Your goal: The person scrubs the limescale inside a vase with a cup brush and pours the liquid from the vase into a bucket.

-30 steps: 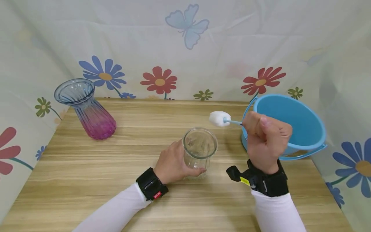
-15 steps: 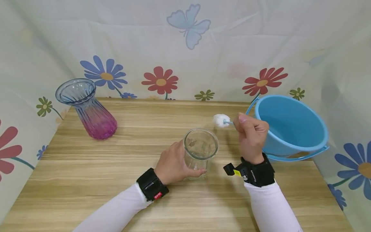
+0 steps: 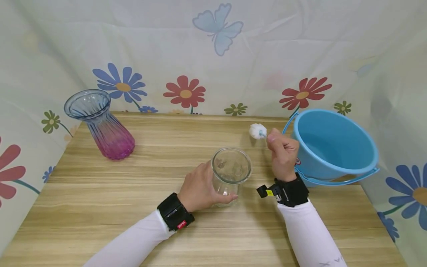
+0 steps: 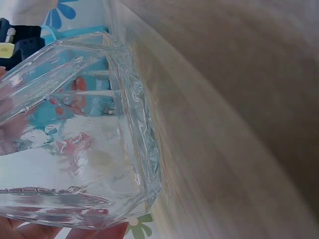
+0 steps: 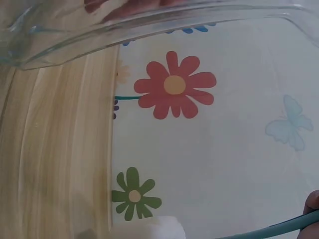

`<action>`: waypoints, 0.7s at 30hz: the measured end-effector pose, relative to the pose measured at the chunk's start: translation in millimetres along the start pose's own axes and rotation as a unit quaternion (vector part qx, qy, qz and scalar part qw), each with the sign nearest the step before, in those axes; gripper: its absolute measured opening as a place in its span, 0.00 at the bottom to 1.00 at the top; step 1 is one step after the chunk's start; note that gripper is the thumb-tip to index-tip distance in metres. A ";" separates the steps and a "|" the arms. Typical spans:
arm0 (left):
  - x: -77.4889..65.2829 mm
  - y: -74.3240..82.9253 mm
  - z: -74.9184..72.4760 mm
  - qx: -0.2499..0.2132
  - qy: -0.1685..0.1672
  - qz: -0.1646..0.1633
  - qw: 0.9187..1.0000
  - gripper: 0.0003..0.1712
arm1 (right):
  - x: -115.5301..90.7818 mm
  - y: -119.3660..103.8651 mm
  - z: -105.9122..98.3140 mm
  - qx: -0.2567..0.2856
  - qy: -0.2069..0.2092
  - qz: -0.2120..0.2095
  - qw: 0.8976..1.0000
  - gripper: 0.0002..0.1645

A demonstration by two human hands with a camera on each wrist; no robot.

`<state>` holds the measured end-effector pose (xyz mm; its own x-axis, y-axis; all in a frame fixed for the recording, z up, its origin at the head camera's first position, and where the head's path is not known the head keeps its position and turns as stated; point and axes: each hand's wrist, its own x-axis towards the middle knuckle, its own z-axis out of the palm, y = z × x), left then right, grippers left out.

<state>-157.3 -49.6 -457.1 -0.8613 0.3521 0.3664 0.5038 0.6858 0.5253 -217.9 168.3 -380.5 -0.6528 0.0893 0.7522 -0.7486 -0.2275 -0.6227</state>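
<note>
My left hand (image 3: 198,190) grips a clear glass vase (image 3: 231,167) by its side, thumb across the front. It stands upright on the table with its round mouth up. Faceted walls of this vase (image 4: 79,144) fill much of the left wrist view. My right hand (image 3: 282,154) is curled round the thin blue handle of a bottle brush with a white sponge head (image 3: 257,131). The sponge points left, raised behind and to the right of the vase's rim. Part of the handle (image 5: 271,230) crosses the lower right of the right wrist view; in the head view my fist hides most of it.
A light blue bucket (image 3: 333,163) with its handle down stands at the right, close behind my right hand. At the back left a blue-to-pink glass vase (image 3: 110,129) stands on the wooden table (image 3: 160,148). A flower-printed cloth (image 3: 143,44) hangs behind and at both sides.
My right hand has moved left, away from the bucket, carrying the bottle brush; its sponge head has shifted slightly right and farther back. My left hand and the clear vase have stayed in place.
</note>
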 end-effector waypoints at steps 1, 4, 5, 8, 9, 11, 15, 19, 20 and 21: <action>0.1 0.0 -0.1 -0.001 -0.002 -0.001 1.000 0.67 | -0.8 1.9 -1.0 -0.002 -0.001 0.000 1.000 0.27; 0.1 -0.2 -0.1 -0.003 -0.003 -0.002 1.000 0.67 | -3.5 7.2 -4.3 -0.005 -0.002 0.002 1.000 0.27; 0.2 -0.3 0.0 -0.004 -0.003 -0.003 1.000 0.67 | -4.5 9.0 -5.5 -0.006 -0.002 0.004 1.000 0.26; 0.0 -0.6 0.5 -0.006 -0.004 -0.005 1.000 0.67 | -7.8 13.9 -9.2 -0.010 -0.004 0.010 1.000 0.27; -0.1 -0.6 0.5 -0.007 -0.005 -0.006 1.000 0.67 | -9.1 15.3 -10.6 -0.012 -0.006 0.013 1.000 0.27; -0.3 -0.3 0.4 -0.008 -0.009 -0.008 1.000 0.67 | -11.7 16.7 -12.8 -0.015 -0.009 0.020 1.000 0.27; -0.2 0.3 0.5 -0.010 -0.013 -0.008 1.000 0.66 | -16.6 13.1 -15.6 -0.047 -0.013 0.038 0.998 0.26; 0.1 0.8 -0.5 -0.007 -0.015 -0.007 1.000 0.66 | -18.6 -3.2 -13.2 -0.162 -0.026 0.066 0.984 0.25; 0.2 0.8 -0.9 -0.006 -0.015 -0.006 1.000 0.66 | -18.8 -7.6 -12.8 -0.194 -0.035 0.072 0.978 0.24; 0.3 0.8 -1.2 -0.005 -0.015 -0.005 1.000 0.66 | -19.1 -11.4 -12.8 -0.221 -0.045 0.079 0.971 0.22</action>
<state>-157.0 -49.7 -455.7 -0.8682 0.3633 0.3381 0.4949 0.6836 0.5364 -198.3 181.6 -390.6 -0.7654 -0.0028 0.6436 -0.6299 0.2081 -0.7483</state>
